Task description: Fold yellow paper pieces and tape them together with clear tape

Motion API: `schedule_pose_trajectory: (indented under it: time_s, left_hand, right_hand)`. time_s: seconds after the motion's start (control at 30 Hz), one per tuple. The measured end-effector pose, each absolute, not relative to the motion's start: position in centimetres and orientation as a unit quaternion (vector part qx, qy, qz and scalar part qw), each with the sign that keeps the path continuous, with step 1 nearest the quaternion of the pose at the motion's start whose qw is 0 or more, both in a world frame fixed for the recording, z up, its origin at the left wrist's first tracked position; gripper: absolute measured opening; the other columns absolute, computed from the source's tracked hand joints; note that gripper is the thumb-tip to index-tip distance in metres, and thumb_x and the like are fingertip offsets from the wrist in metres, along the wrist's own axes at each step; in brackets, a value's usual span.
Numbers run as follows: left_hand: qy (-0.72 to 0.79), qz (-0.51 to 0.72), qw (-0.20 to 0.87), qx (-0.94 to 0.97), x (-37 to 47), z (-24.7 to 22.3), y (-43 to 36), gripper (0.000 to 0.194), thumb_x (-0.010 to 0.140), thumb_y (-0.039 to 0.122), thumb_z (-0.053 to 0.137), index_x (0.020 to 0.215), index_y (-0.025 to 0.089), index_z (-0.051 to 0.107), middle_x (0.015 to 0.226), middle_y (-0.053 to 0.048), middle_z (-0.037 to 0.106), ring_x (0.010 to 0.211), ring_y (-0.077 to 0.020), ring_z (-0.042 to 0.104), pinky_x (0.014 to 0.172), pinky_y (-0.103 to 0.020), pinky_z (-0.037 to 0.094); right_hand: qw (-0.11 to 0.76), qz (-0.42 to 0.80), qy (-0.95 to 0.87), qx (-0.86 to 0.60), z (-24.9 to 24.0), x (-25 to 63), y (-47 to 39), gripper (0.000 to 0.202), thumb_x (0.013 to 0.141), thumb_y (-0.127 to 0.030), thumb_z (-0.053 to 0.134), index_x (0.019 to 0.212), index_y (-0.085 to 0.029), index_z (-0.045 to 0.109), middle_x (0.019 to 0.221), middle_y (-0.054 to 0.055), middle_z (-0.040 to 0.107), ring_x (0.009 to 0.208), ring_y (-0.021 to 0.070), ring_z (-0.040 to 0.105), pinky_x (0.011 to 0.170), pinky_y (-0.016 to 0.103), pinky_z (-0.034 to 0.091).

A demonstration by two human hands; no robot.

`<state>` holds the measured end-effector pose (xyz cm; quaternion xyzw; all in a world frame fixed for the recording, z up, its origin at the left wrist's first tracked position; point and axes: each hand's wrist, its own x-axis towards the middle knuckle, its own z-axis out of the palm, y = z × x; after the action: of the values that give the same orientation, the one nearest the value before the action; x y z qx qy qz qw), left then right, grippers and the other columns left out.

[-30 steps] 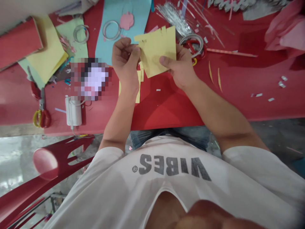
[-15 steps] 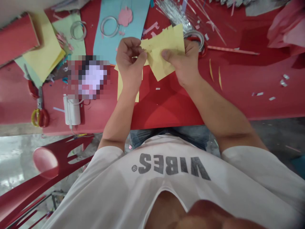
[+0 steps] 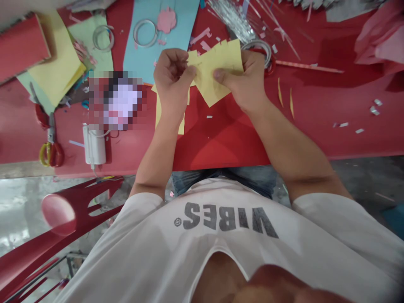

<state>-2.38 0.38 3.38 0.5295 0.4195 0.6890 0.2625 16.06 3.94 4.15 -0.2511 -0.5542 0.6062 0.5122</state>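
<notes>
Both forearms reach in from the surface's near edge. The left hand (image 3: 173, 71), fingers curled, pinches the left edge of thin yellow paper (image 3: 214, 75); the right hand (image 3: 248, 80) grips its right side, thumb flat on top. Notches line its far edge. Beyond lies smooth blue paper (image 3: 139, 59).

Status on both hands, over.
Left hand pinching yellow paper's edge. Right hand gripping its other side. Tape roll close behind right hand.

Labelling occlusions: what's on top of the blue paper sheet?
On the blue paper sheet: a tape roll, a pink scalloped cutout, pink scraps. The left hand hides its near right part; can't tell what's there.
</notes>
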Motion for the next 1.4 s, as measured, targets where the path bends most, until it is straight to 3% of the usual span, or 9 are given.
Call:
schedule_pose_trajectory:
  time_s: [0.1, 0.3, 0.43, 0.57, 0.73, 0.97, 1.23, 1.4]
  left_hand:
    - [0.439, 0.683, 0.262, 0.522, -2.1, 3.5, 0.2, 0.019, 0.084, 0.048, 0.082, 0.094, 0.039, 0.068, 0.086, -0.002, 0.058, 0.073, -0.0215, 0.052, 0.058, -0.038, 0.037]
    - [0.458, 0.662, 0.242, 0.543, -2.2, 3.2, 0.3, 0.042, 0.078, 0.070, 0.080, 0.096, 0.036, 0.065, 0.090, 0.000, 0.061, 0.075, -0.0182, 0.055, 0.061, -0.039, 0.044]
    - [0.472, 0.661, 0.228, 0.536, -2.0, 3.5, 0.2, 0.029, 0.078, 0.062, 0.082, 0.092, 0.043, 0.065, 0.089, 0.000, 0.062, 0.072, -0.0218, 0.057, 0.061, -0.043, 0.044]
    - [0.469, 0.650, 0.215, 0.558, -1.5, 4.4, -0.5, 0.029, 0.081, 0.057, 0.083, 0.094, 0.037, 0.065, 0.089, -0.001, 0.062, 0.074, -0.0205, 0.059, 0.063, -0.042, 0.047]
    - [0.485, 0.637, 0.156, 0.579, -1.2, 4.8, -0.8, 0.030, 0.087, 0.062, 0.077, 0.096, 0.037, 0.060, 0.084, 0.000, 0.059, 0.073, -0.0184, 0.056, 0.063, -0.041, 0.046]
    - [0.476, 0.620, 0.156, 0.603, -1.4, 4.7, -1.0, 0.020, 0.091, 0.038, 0.077, 0.098, 0.035, 0.059, 0.084, -0.001, 0.055, 0.071, -0.0197, 0.053, 0.063, -0.040, 0.039]
    - [0.486, 0.644, 0.215, 0.550, -1.1, 4.3, -0.6, 0.032, 0.084, 0.058, 0.080, 0.092, 0.037, 0.058, 0.081, -0.001, 0.053, 0.066, -0.0179, 0.049, 0.055, -0.037, 0.034]
    - [0.482, 0.639, 0.249, 0.545, -1.9, 3.8, -0.2, 0.028, 0.082, 0.046, 0.082, 0.092, 0.037, 0.058, 0.082, -0.001, 0.049, 0.063, -0.0175, 0.047, 0.056, -0.038, 0.040]
  right_hand:
    - [0.493, 0.615, -0.569, -0.233, 4.1, 16.3, 4.2, 0.024, 0.074, -0.026, 0.089, 0.097, -0.020, 0.082, 0.095, 0.002, 0.078, 0.087, 0.0249, 0.072, 0.077, 0.036, 0.059]
    - [0.518, 0.599, -0.565, -0.230, 3.2, 15.9, 4.3, 0.021, 0.077, -0.027, 0.090, 0.095, -0.022, 0.082, 0.091, -0.001, 0.077, 0.083, 0.0213, 0.070, 0.078, 0.036, 0.059]
    - [0.529, 0.599, -0.557, -0.228, 3.4, 15.7, 4.3, 0.019, 0.074, -0.023, 0.089, 0.091, -0.021, 0.082, 0.088, 0.000, 0.078, 0.081, 0.0238, 0.071, 0.074, 0.037, 0.058]
    - [0.553, 0.581, -0.547, -0.242, 4.1, 15.3, 4.0, 0.016, 0.070, -0.024, 0.087, 0.085, -0.024, 0.083, 0.085, -0.002, 0.078, 0.075, 0.0238, 0.070, 0.070, 0.037, 0.056]
    - [0.555, 0.574, -0.546, -0.252, 4.4, 15.3, 4.0, 0.014, 0.068, -0.025, 0.088, 0.080, -0.026, 0.081, 0.082, -0.003, 0.076, 0.076, 0.0224, 0.068, 0.068, 0.035, 0.055]
    - [0.514, 0.585, -0.578, -0.245, 3.6, 16.0, 5.2, 0.016, 0.071, -0.025, 0.091, 0.083, -0.024, 0.080, 0.085, -0.002, 0.075, 0.080, 0.0217, 0.068, 0.073, 0.035, 0.058]
    - [0.544, 0.572, -0.563, -0.245, 3.4, 15.6, 4.5, 0.016, 0.074, -0.015, 0.085, 0.089, -0.019, 0.082, 0.084, -0.002, 0.077, 0.077, 0.0205, 0.071, 0.070, 0.032, 0.058]
    - [0.546, 0.570, -0.567, -0.234, 3.2, 15.8, 4.7, 0.017, 0.076, -0.022, 0.084, 0.092, -0.018, 0.080, 0.089, -0.002, 0.078, 0.083, 0.0209, 0.072, 0.072, 0.033, 0.059]
